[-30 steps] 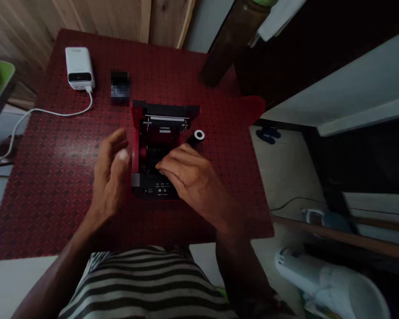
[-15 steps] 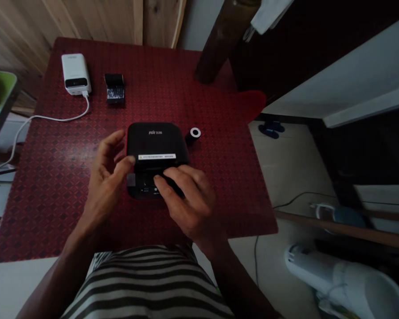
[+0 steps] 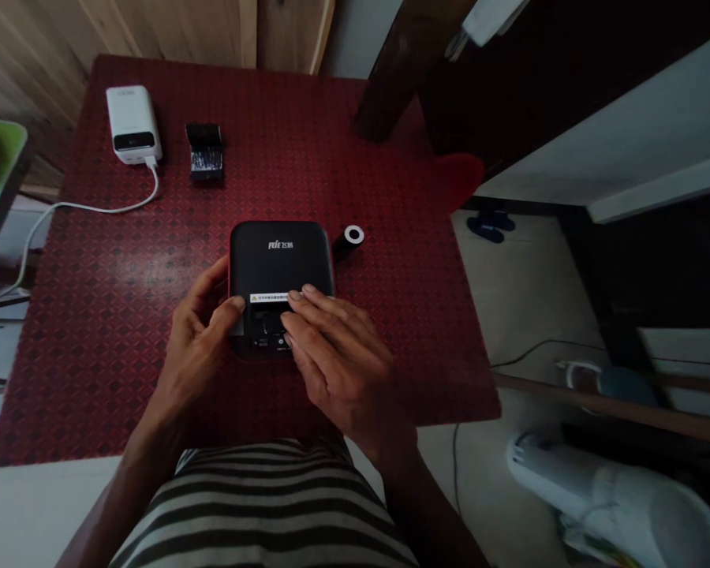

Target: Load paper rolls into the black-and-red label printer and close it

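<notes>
In the middle of the head view a small black printer (image 3: 281, 268) with red sides lies on the table. Its lid, marked FEIE and bearing a white warning strip (image 3: 266, 298), is down flat. My left hand (image 3: 198, 339) grips the printer's left edge, thumb on top and fingers along the side. The fingers of my right hand (image 3: 343, 347) lie outstretched over the lid's near right part, covering some of the strip and the front buttons. Beside the printer's right side rests a black roll (image 3: 349, 238) with a white ring at its end.
At the back left of the red patterned table (image 3: 124, 347) stand a white power bank (image 3: 132, 122) with a white cable (image 3: 100, 211) and a small black open case (image 3: 206, 154). A brown post (image 3: 399, 71) rises at the back right, near a red stool (image 3: 458, 181).
The printer's lid has swung down from a raised tilt to flat. My right fingers have flattened onto it, and my left hand has closed around the left edge.
</notes>
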Motion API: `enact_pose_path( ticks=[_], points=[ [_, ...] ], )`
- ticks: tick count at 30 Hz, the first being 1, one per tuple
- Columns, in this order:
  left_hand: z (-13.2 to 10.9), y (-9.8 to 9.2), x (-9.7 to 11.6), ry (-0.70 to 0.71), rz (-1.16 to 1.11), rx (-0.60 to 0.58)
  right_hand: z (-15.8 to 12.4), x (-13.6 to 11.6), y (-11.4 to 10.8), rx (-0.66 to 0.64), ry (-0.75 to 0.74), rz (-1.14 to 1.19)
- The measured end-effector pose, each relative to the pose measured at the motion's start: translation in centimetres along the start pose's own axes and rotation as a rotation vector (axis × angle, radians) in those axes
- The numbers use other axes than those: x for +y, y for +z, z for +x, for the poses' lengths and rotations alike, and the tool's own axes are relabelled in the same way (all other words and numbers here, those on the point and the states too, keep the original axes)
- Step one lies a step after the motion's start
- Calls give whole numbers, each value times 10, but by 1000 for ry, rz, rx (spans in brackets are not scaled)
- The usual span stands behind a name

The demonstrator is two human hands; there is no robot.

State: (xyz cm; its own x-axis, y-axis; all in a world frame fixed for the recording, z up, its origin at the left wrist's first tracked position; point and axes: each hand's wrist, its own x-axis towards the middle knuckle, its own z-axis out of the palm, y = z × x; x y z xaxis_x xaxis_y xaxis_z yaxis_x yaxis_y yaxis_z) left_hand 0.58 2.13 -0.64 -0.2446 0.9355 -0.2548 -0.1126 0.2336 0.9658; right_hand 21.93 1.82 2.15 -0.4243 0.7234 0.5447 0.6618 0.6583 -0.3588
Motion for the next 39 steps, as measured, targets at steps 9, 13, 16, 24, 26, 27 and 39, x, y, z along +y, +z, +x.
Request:
enact_pose_path(
  ticks=[9, 13, 16, 24, 26, 27, 39],
  points=[
    [-13, -5, -6, -1, 13, 26, -6, 0, 1, 107, -35, -65],
    [-22, -10, -4, 6, 24, 7, -19, 3, -2, 220, 60, -68],
    [-20, -12, -4, 20, 35, -6, -35, 9, -1, 232, 143, -1],
    [-14, -17, -7, 58, 68, -39, -75, 14, 34, 71, 471, 323],
    [-15, -17, -6, 44, 71, -40, -77, 14, 43, 75, 486, 332],
    [-15, -16, -5, 38, 69, -36, -77, 14, 46, 83, 488, 332],
    [-17, -8, -1, 11, 55, 28, -77, 20, 51, 137, 457, 275]
  ],
)
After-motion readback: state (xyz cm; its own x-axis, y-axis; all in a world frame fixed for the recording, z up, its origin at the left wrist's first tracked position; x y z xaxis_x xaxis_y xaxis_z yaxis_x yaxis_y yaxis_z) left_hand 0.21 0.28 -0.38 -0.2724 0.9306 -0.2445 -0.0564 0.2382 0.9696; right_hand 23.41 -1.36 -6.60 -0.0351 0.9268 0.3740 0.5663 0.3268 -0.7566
